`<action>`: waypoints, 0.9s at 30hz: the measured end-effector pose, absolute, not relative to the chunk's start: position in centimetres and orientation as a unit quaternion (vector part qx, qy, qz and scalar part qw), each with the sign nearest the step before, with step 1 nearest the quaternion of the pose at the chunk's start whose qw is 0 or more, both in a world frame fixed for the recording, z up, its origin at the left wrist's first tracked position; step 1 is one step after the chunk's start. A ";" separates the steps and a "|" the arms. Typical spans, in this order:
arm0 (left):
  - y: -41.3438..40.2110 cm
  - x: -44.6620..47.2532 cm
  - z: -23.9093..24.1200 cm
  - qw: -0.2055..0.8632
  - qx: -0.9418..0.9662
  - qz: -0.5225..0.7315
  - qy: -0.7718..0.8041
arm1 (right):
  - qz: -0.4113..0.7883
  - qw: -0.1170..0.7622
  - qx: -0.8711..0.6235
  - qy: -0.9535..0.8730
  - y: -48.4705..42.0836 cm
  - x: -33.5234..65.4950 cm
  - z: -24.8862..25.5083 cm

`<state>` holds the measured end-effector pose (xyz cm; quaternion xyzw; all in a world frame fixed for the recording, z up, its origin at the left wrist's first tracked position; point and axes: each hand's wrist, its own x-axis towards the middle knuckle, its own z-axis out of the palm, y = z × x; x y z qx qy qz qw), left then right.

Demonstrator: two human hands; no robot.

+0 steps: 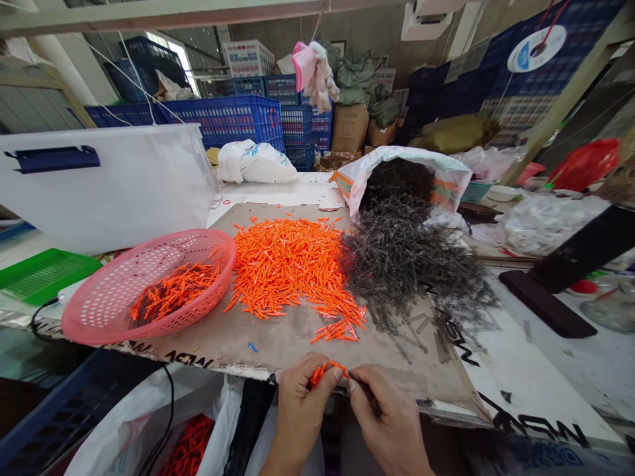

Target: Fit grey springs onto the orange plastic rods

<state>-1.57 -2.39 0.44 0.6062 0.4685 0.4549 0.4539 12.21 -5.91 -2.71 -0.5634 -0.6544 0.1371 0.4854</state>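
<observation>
At the table's front edge my left hand (305,396) is closed round several small orange plastic pieces (317,377). One of them sticks out between thumb and forefinger toward my right hand (384,413). The right thumb and forefinger are pinched at that piece's tip; a tiny dark bit shows there, too small to make out. Beyond my hands lies a heap of the same slim orange pieces (292,261). To its right, a tangled pile of dark coil springs (397,254) spills from a white sack (446,165).
A pink perforated basket (106,291) on the left holds orange pieces mixed with dark ones. Behind it stand a translucent bin (109,192) and a green tray (44,274). A black stand (550,307) is at right. Below the table edge hangs an open white bag (131,420) with red parts.
</observation>
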 end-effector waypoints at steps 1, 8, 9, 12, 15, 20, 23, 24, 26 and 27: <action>-2.3 -1.6 0.4 0.455 0.607 0.452 0.469 | 0.134 0.486 -0.564 -0.655 -5.9 12.2 -2.8; -2.2 -1.5 0.2 0.489 0.580 0.462 0.460 | 0.152 0.508 -0.541 -0.653 -5.7 12.4 -2.7; -2.3 -1.3 0.2 0.504 0.565 0.466 0.457 | 0.178 0.509 -0.546 -0.641 -5.6 12.4 -2.7; -2.5 -0.8 0.0 0.575 0.497 0.478 0.440 | 0.368 0.509 -0.553 -0.547 -5.2 12.1 -2.7; -2.5 -0.3 -0.3 0.656 0.394 0.485 0.425 | 0.566 0.484 -0.516 -0.423 -5.2 11.7 -2.6; -1.2 -1.9 0.0 0.745 0.195 0.484 0.415 | 0.307 0.473 -0.578 -0.589 -5.3 14.7 -3.3; 0.0 -3.6 0.7 0.772 0.122 0.489 0.389 | 0.054 0.419 -0.684 -0.595 -4.3 18.8 -4.7; 0.3 -3.9 0.9 0.784 0.107 0.482 0.378 | -0.004 0.378 -0.710 -0.594 -3.8 20.0 -5.1; 0.7 -4.0 1.2 0.799 0.082 0.458 0.380 | -0.041 0.312 -0.726 -0.611 -2.8 21.7 -5.8; 0.8 -3.8 1.1 0.800 0.074 0.447 0.394 | -0.048 0.295 -0.729 -0.616 -2.5 22.1 -6.0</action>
